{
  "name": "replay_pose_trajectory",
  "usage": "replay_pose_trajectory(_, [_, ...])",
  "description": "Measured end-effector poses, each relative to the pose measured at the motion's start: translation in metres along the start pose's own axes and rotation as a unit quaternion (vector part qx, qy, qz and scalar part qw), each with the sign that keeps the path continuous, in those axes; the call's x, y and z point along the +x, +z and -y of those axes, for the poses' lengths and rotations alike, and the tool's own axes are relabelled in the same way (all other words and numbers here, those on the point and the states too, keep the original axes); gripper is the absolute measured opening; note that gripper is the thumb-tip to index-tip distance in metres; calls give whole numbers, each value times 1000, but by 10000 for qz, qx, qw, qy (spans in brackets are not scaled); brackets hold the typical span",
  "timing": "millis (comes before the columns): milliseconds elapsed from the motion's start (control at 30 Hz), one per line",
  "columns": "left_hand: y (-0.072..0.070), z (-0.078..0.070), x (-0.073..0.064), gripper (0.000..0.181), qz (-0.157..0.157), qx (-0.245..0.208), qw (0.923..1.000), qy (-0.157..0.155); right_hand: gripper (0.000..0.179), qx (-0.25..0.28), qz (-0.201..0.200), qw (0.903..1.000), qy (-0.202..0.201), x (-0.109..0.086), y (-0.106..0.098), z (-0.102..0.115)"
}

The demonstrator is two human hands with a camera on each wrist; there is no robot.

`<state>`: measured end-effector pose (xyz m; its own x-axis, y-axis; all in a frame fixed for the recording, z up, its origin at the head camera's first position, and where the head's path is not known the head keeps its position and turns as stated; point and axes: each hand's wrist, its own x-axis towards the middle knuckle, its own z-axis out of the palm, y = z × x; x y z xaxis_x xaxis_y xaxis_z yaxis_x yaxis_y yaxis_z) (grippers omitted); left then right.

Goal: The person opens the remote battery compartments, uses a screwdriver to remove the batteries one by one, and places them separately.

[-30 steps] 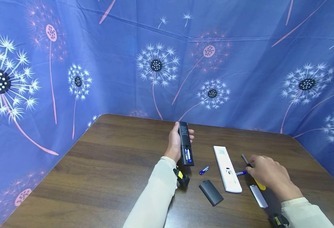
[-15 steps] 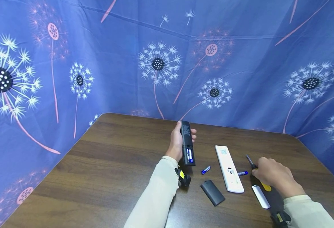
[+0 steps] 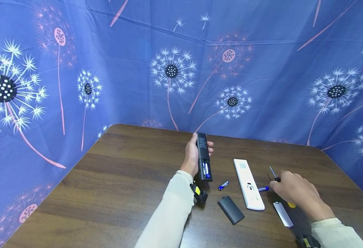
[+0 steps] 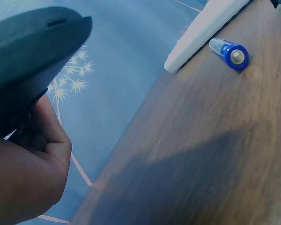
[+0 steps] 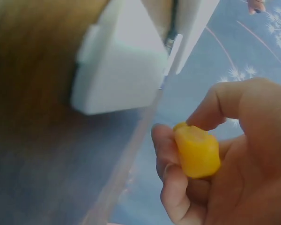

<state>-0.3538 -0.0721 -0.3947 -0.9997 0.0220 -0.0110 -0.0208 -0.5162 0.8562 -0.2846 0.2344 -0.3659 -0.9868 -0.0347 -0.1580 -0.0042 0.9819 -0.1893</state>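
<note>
My left hand (image 3: 192, 155) grips a black remote control (image 3: 202, 146), its back turned up and its battery bay uncovered, with blue-and-white batteries (image 3: 206, 169) lying inside. In the left wrist view the dark end of the remote (image 4: 33, 51) rises over the curled fingers. On the right, my right hand (image 3: 297, 188) holds a screwdriver by its yellow handle (image 5: 199, 152). The thin metal shaft (image 3: 272, 172) points away toward the back of the table, and most of the handle is hidden by the hand in the head view.
A white remote (image 3: 247, 184) lies between the hands, with a blue battery (image 3: 263, 189) at its right edge. Another battery (image 3: 223, 185) is left of it. A black battery cover (image 3: 231, 210) lies nearer, and a white cover (image 3: 283, 214) is beside the right forearm. Patterned cloth (image 3: 181, 62) hangs behind.
The screwdriver's shaft has tilted up from the table in my right hand, and its yellow end is now mostly covered. My left hand keeps the black remote in nearly the same place.
</note>
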Motion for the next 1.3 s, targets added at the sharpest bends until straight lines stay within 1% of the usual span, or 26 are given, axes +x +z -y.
replay_pose_trajectory(167, [0,0,0,56,-15,4,10000,2,36,79,-390,9988,-282,-3,-5,3])
replay_pose_trajectory(267, [0,0,-1,56,-21,14,10000,-10,42,191,-555,9978,-305,-7,-5,8])
replay_pose_trajectory(367, [0,-1,-1,57,4,-9,10000,-24,43,268,-778,9960,-356,-11,-3,13])
replay_pose_trajectory(500, [1,-1,-1,57,9,-13,10000,-21,43,342,-983,9933,-494,-15,-2,20])
replay_pose_trajectory(633, [0,0,-1,57,1,-29,10000,-20,43,392,-1013,9924,-577,-17,1,25])
replay_pose_trajectory(867, [1,1,-1,57,12,-10,10000,29,44,402,-951,9925,-659,-21,4,31])
replay_pose_trajectory(1133, [1,1,-1,57,-4,93,10000,14,44,518,-1016,9885,-994,-29,11,41])
replay_pose_trajectory(1300, [0,1,-2,58,24,61,10000,5,46,453,-1044,9885,-998,-31,13,49])
